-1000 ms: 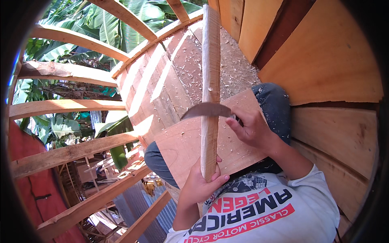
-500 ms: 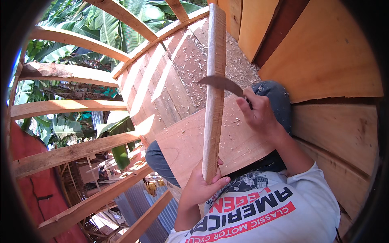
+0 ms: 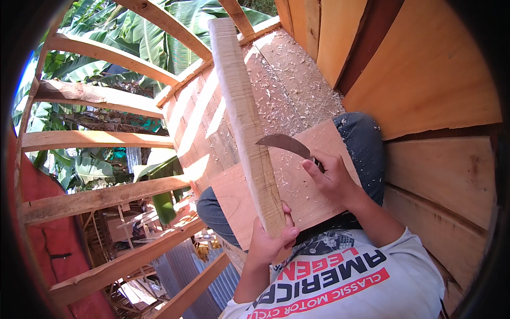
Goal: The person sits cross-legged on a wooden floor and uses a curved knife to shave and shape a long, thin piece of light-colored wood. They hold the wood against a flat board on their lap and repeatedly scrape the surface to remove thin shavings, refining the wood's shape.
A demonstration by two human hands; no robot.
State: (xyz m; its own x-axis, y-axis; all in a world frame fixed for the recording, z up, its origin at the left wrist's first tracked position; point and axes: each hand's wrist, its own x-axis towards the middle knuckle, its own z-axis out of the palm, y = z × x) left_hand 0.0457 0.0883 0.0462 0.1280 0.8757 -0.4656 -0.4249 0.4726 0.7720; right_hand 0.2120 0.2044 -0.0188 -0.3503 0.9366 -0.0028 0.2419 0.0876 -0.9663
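A long pale wooden plank (image 3: pixel 241 106) stands tilted up in front of me, its top leaning to the left. My left hand (image 3: pixel 272 236) is closed round its lower end, with the thumb across the near face. In my right hand (image 3: pixel 330 181) is a knife (image 3: pixel 287 142) with a dark curved blade; the fingers wrap its handle, most of which is hidden. The blade points left, its tip at the plank's right edge; whether it touches, I cannot tell. Under both hands a flat wooden board (image 3: pixel 313 154) lies across my lap, with a few shavings on it.
Wood shavings (image 3: pixel 319 93) litter the plank floor (image 3: pixel 212 138) ahead. Orange-brown wooden panels (image 3: pixel 425 69) close in the right side. Open wooden slats (image 3: pixel 101 141) run along the left, with banana leaves (image 3: pixel 143 42) beyond. A red cloth-like surface (image 3: pixel 53 239) is at the lower left.
The plank's top has swung left, and its broad face has turned more toward me. My right hand with the knife has come lower and a little nearer; the blade no longer crosses the plank.
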